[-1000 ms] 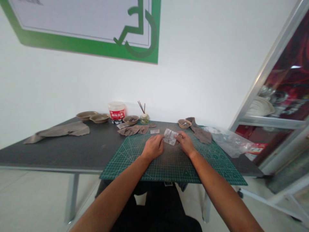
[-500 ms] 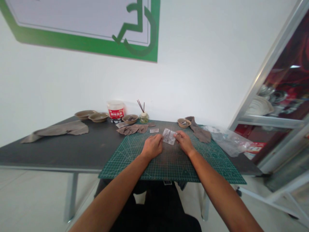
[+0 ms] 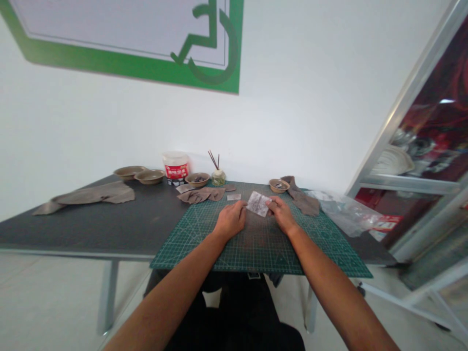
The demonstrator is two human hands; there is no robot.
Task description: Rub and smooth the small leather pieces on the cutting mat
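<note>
My right hand (image 3: 281, 213) pinches the right edge of a pale grey square piece (image 3: 259, 204), thin and mottled with dark marks, of leather or cloth; I cannot tell which. At its left corner my left hand (image 3: 230, 219) has thumb and fingers closed together on the edge. Both hands hold it just above a green cutting mat (image 3: 256, 253) with grid lines. A smaller pale rectangular piece (image 3: 234, 197) lies flat on the mat beyond my left hand. Grey-brown scraps (image 3: 203, 195) with ragged edges lie at the mat's far left edge.
Along the wall stand a small bowl (image 3: 197, 179) with dark bits, a white tub (image 3: 176, 168) and a reed diffuser (image 3: 218, 177). Another bowl (image 3: 279, 185), a brown scrap (image 3: 303, 200) and a clear plastic bag (image 3: 345, 214) are at right. A long scrap (image 3: 95, 194) lies left.
The square piece has turned and looks flatter and less creased, its face toward me. My right hand has shifted slightly up and right; the left hand is nearly where it was.
</note>
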